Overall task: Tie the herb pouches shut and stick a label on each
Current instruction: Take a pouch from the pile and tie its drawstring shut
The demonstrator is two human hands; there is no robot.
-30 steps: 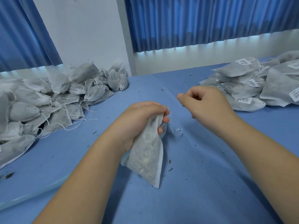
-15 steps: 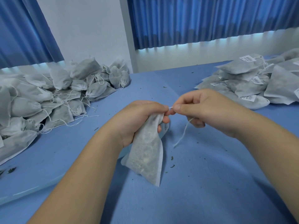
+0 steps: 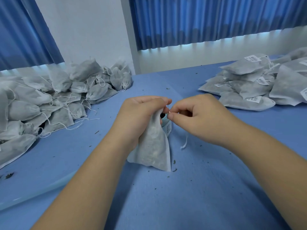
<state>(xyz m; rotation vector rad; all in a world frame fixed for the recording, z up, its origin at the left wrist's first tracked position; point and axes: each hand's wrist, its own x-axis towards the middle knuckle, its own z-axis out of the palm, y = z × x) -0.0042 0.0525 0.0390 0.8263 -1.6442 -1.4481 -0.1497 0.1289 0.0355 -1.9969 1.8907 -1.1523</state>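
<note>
At centre, the left grip [image 3: 139,117] is clamped around the gathered neck of a herb pouch [image 3: 154,146], whose body hangs toward 6 o'clock over the blue surface [image 3: 199,188]. The right grip [image 3: 199,118] pinches the pouch's white string [image 3: 185,141] at its mouth. An unlabelled pile [image 3: 49,100] lies at 9 o'clock and a labelled pile [image 3: 257,85] at 2 o'clock.

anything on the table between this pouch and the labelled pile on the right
Nothing visible blocks that path. The grey fabric herb pouch is gripped by the left hand; toward the pile of labelled grey pouches lies blue tablecloth with herb crumbs. A small roll sits right behind the pouch.
</note>
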